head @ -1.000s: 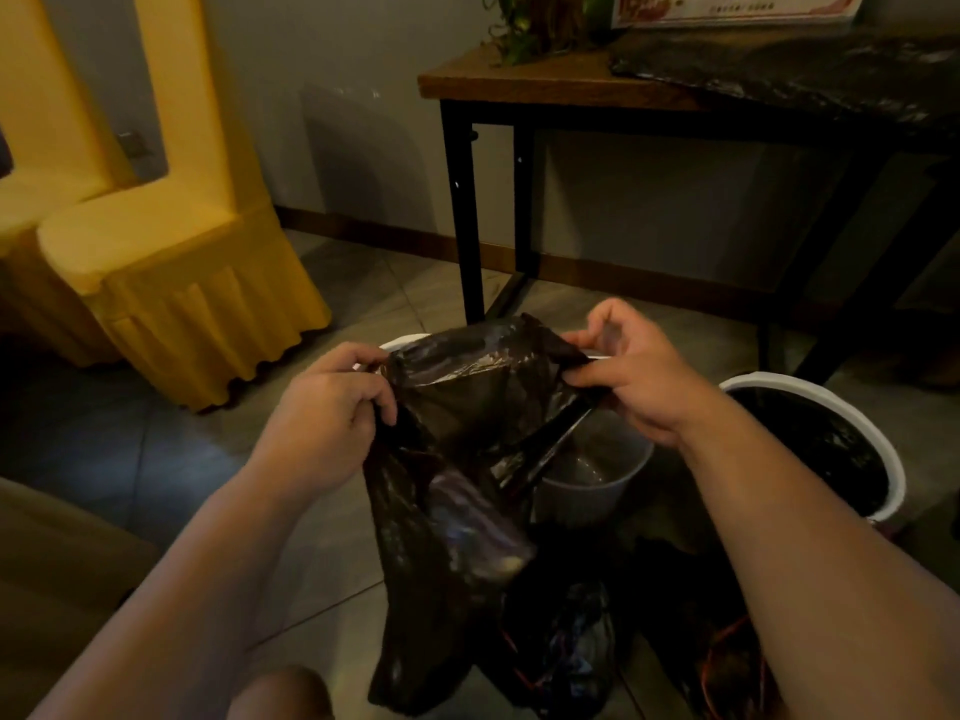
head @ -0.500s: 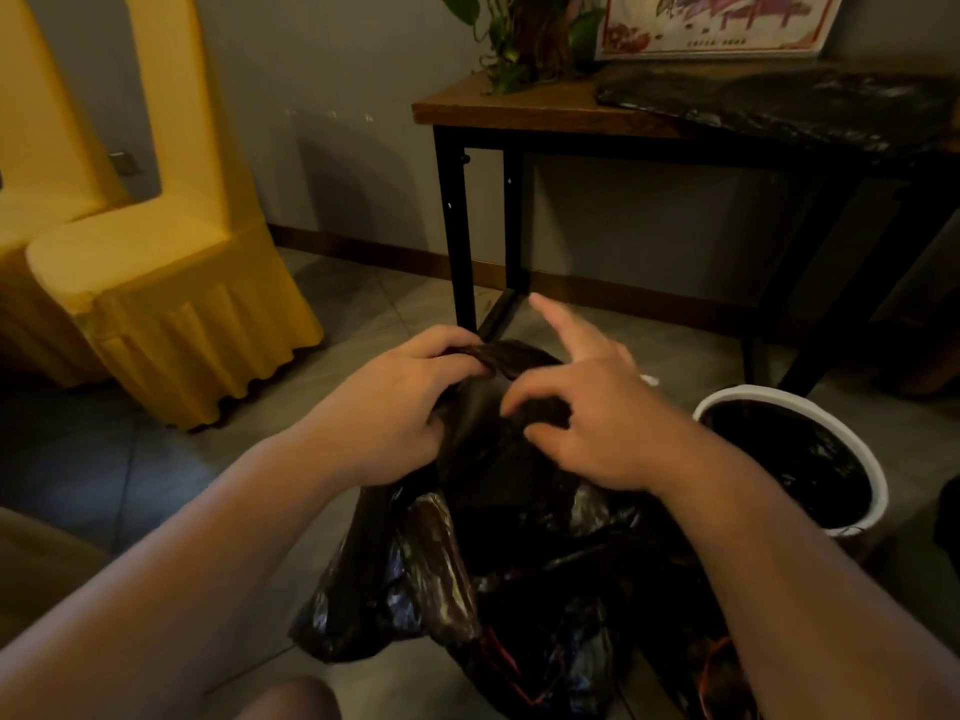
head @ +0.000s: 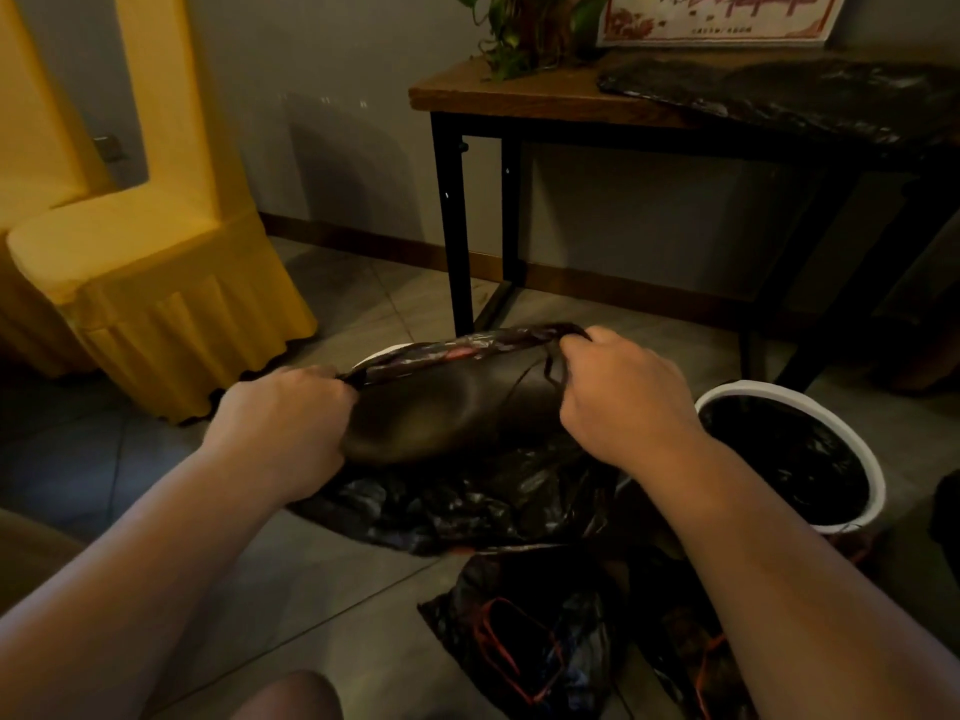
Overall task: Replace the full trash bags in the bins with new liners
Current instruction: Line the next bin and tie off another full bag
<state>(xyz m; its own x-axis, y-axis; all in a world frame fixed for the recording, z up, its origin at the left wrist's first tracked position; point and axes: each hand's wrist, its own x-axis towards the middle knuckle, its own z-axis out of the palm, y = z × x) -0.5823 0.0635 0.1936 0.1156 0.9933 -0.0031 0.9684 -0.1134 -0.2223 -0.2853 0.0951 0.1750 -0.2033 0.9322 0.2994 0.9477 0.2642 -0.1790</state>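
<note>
Liner [head: 452,407], black plastic, was pulled taut between my 2 hands, low over the tiled floor. Left hand [head: 283,423] gripped its left edge, fingers curled into a fist around the bunched film. Right hand [head: 623,402] gripped the right edge the same way, fingers closed over a gathered fold. The stretched sheet lay smooth in the middle and crumpled below, where the slack spread onto the tiles. A sliver of white rim of 1 bin [head: 382,351] showed just behind the upper left edge; the rest of that bin was hidden by the plastic.

Second bin [head: 769,388], white-rimmed and round, stood beside my right forearm with dark plastic inside it. Nearer me, between my forearms, lay crumpled black trash bags [head: 535,652] with red drawstrings showing.

Wooden table [head: 519,96] on black legs stood against the wall beyond, with a flat black sheet [head: 805,90], a plant [head: 519,28] and a printed picture [head: 717,18] on top. Yellow-covered chair [head: 156,283] sat to the left.
</note>
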